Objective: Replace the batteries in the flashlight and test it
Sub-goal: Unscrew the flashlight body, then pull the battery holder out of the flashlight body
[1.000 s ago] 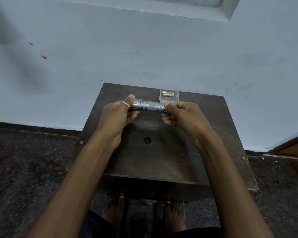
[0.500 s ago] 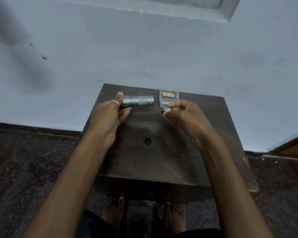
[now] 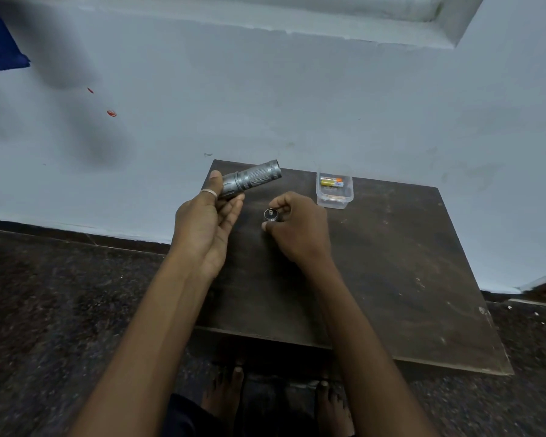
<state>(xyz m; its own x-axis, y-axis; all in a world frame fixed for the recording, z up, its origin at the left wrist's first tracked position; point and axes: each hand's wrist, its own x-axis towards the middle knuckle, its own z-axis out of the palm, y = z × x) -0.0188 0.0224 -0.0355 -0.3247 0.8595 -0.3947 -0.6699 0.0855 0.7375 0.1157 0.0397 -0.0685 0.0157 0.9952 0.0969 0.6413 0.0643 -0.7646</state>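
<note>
My left hand (image 3: 209,222) grips the head end of a silver flashlight body (image 3: 253,179), which tilts up to the right above the table's far left corner. Its tail end has no cap on it. My right hand (image 3: 297,225) pinches the small round tail cap (image 3: 270,215) between thumb and fingers, low over the dark wooden table (image 3: 391,272). A clear plastic box (image 3: 334,192) at the table's far edge holds yellow-orange batteries (image 3: 331,182).
The small table stands against a pale blue wall, with dark speckled floor around it. My bare feet show under the table's near edge. A wooden edge juts in at the far right.
The tail cap came off the flashlight. My left hand carried the body up and left, while my right hand brought the cap down toward the table.
</note>
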